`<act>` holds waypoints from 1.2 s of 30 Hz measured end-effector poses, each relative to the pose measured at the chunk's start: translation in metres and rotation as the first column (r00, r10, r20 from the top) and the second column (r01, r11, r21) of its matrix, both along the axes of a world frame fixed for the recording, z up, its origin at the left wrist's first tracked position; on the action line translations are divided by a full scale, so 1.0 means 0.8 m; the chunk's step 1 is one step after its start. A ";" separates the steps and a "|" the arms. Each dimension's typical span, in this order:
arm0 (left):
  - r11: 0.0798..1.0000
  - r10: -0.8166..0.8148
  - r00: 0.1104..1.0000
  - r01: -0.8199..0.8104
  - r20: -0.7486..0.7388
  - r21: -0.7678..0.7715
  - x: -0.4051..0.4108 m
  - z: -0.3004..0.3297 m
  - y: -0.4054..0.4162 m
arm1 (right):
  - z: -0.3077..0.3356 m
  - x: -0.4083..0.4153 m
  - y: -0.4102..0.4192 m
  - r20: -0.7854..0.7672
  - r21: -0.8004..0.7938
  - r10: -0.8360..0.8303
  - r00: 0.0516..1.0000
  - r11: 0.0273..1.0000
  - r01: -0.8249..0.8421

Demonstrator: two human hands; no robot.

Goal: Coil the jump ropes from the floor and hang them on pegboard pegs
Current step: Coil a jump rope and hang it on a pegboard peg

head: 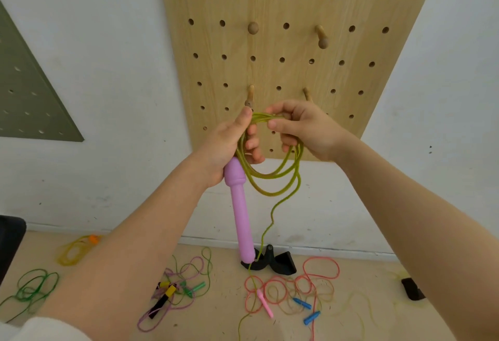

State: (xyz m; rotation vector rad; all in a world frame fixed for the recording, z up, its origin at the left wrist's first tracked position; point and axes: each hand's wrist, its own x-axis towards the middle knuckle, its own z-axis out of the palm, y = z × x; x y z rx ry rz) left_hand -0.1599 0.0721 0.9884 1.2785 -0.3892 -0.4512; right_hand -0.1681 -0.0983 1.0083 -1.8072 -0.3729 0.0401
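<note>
Your left hand [229, 146] grips the purple handle [239, 205] and your right hand [299, 127] pinches the green rope [272, 175] loops at center, mid-coil; next, probably gather the tail trailing toward six o'clock.

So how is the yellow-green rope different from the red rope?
The yellow-green rope is held up in neat loops by both hands, the left hand and right hand; the red rope sprawls loose on the floor. The yellow-green one has a long purple handle; the red one's handles can't be told. Both are thin cords.
</note>
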 end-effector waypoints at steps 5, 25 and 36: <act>0.917 0.264 0.956 -0.290 -0.128 -0.274 0.007 -0.003 -0.010 | -0.027 0.002 -0.011 -0.138 0.532 0.275 0.951 0.831 -0.163; 0.994 -0.087 0.995 0.089 -0.040 0.055 -0.019 -0.019 -0.038 | -0.003 0.004 -0.008 -0.155 -0.045 -0.568 0.808 0.821 0.569; 0.924 -0.097 0.995 0.088 -0.006 -0.373 -0.002 -0.027 -0.012 | -0.004 0.009 -0.010 -0.209 0.094 0.092 0.974 0.993 -0.074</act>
